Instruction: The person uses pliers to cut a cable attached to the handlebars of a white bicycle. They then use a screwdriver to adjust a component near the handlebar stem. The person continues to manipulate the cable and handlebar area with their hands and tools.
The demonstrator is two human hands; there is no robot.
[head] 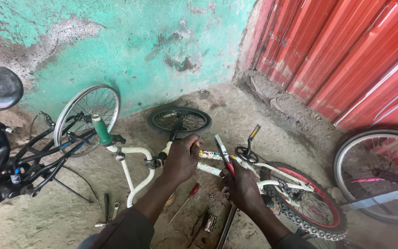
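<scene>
White-framed, the small bicycle (217, 169) lies upside down on the concrete floor (236, 106), in the middle of the scene. The left hand (180, 159) is curled shut around its frame near the front wheel (179, 121). The right hand (242, 186) grips red-handled pliers (224, 157), their jaws spread open just above the frame. A red screwdriver (187, 196) lies nearer on the floor.

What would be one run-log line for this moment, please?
left hand: grips small part at white bicycle frame | right hand: holds red-handled pliers | screwdriver on ground
</scene>
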